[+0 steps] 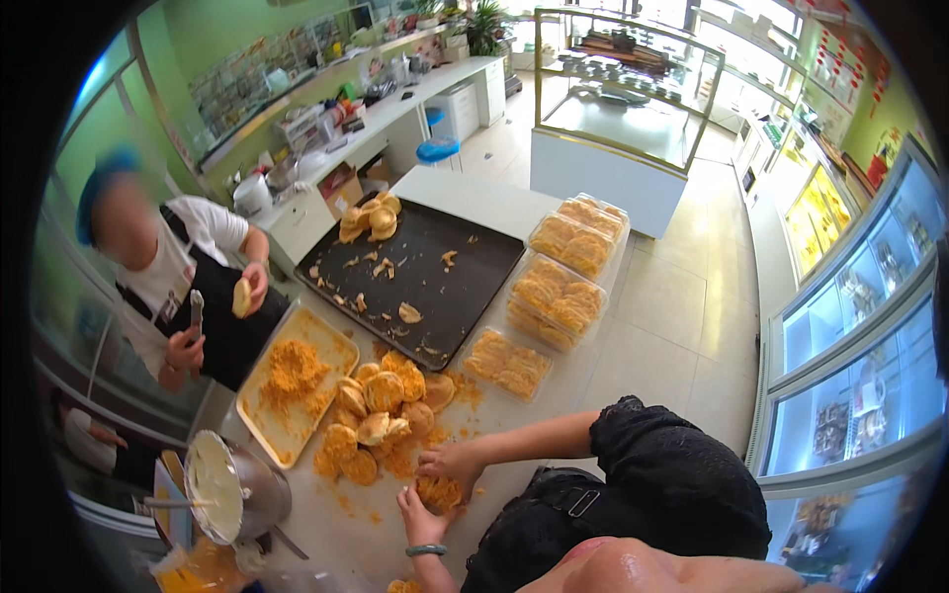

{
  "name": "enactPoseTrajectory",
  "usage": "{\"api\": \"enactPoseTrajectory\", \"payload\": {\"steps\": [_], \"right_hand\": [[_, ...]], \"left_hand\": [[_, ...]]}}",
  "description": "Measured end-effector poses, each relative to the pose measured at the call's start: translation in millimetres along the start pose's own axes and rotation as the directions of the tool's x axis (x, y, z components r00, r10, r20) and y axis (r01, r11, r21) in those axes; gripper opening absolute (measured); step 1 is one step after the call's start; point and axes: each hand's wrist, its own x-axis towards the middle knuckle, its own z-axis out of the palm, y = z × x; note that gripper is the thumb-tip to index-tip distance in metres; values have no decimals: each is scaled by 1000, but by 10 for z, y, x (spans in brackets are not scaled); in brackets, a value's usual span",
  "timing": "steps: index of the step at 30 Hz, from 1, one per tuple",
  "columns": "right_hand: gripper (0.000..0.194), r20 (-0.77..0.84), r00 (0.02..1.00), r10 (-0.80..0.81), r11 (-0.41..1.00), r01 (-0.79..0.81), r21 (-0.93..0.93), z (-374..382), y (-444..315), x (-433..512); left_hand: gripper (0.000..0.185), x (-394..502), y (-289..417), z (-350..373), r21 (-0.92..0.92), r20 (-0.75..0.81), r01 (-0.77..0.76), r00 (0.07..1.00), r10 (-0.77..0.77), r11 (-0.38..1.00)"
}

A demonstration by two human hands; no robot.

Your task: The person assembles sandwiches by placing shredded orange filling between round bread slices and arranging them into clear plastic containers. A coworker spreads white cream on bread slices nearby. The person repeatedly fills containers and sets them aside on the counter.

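Observation:
My left hand (422, 520), with a bracelet at its wrist, and my right hand (454, 465) are together around a round bun coated in orange floss (439, 492), just above the worktop. The fingers partly hide the bun. Right beside them is a heap of round buns (385, 393), some coated in floss and others with pale or browned surfaces bare. Loose orange floss is scattered under and around the heap. Behind it, a shallow cream-coloured tray (347, 342) holds a mound of orange floss (293, 368).
A black baking tray (452, 259) carries plain buns (371, 216) and crumbs. Clear plastic boxes (556, 296) of floss buns line the far edge. Near left stands a metal pot (261, 482) of white cream. A co-worker (185, 274) holds a bun and a cream-smeared spatula (196, 307).

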Motion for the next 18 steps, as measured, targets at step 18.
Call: {"api": "enactPoseTrajectory", "payload": {"steps": [18], "right_hand": [[98, 108, 989, 103, 960, -127, 248, -12, 41, -108]], "left_hand": [[99, -59, -107, 240, -111, -81, -1, 997, -8, 994]]}}
